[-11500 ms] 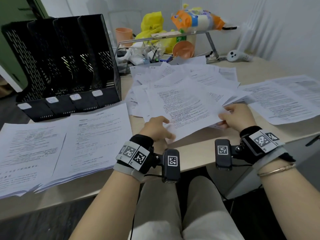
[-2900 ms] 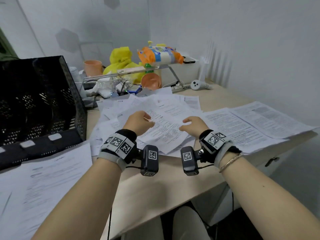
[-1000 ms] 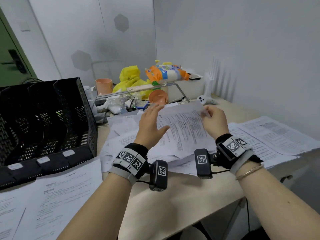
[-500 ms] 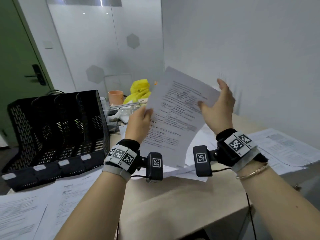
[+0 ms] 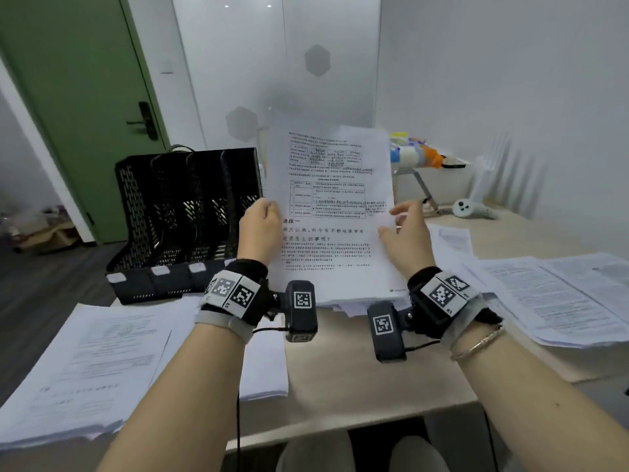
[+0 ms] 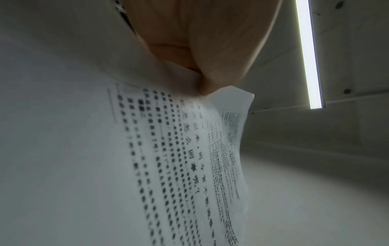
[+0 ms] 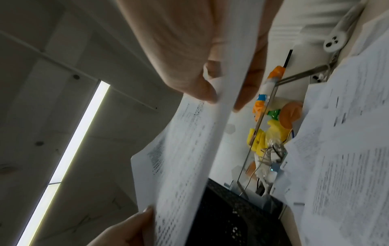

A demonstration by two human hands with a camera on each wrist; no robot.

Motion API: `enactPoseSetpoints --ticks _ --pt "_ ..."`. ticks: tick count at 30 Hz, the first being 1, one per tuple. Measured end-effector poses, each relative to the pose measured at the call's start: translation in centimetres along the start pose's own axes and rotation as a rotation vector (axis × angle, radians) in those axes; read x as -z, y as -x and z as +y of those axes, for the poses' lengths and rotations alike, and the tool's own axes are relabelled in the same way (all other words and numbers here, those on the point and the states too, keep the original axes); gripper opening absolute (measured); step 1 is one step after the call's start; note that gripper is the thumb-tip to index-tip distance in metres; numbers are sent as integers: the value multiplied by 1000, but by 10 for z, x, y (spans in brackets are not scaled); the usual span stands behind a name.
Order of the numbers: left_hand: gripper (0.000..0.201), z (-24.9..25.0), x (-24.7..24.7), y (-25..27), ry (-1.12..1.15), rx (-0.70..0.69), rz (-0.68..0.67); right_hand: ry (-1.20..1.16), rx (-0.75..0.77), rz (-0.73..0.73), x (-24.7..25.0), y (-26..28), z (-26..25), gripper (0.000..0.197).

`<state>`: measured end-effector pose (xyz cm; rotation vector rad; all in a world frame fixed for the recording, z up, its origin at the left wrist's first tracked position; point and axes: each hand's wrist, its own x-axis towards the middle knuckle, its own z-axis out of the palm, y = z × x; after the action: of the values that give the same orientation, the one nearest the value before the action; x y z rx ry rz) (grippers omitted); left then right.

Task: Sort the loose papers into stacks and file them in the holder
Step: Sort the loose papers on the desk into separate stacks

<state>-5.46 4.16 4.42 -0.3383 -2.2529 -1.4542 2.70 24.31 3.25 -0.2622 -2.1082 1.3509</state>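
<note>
Above desk [image 5: 340, 369], upright printed sheet [image 5: 332, 212], tables

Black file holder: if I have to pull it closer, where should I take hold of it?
Probably the low front ledge of the file holder, reached from the desk edge side. It faces the person, while the tall slotted walls rise behind it. Both hands hold the sheet, so free one first.

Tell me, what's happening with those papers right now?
Left hand and right hand grip raised sheets upright. Black holder empty, unobstructed. Sorted stacks on desk.
</note>
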Motion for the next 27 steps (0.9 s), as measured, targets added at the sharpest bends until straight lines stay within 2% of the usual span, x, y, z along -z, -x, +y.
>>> enactPoseSetpoints --ticks 2,6,7,9,12,14,18,23,27 --pt "26 -14 20 6 -31 30 18 47 28 -49 -18 6 -5 18" --pt "17 -34 58 17 -44 105 38 39 49 -174 -52 22 -18 31" --pt "18 -36 66 19 -25 131 41 47 59 -204 -59 26 -22 38" --pt "34 -45 89 29 12 193 48 54 75 -264 -81 39 -29 47" --pt "52 -56 114 40 21 237 63 59 94 -285 -107 53 -39 51" --pt "48 -69 134 45 -23 258 76 68 112 -313 -126 65 -47 52" --pt "26 -93 172 53 -192 292 68 70 138 -414 -161 89 -65 57" --pt "39 -122 222 65 -251 353 123 98 154 -579 -205 122 -84 68" --pt "45 -145 253 73 -316 417 157 95 115 -694 -229 146 -93 63"
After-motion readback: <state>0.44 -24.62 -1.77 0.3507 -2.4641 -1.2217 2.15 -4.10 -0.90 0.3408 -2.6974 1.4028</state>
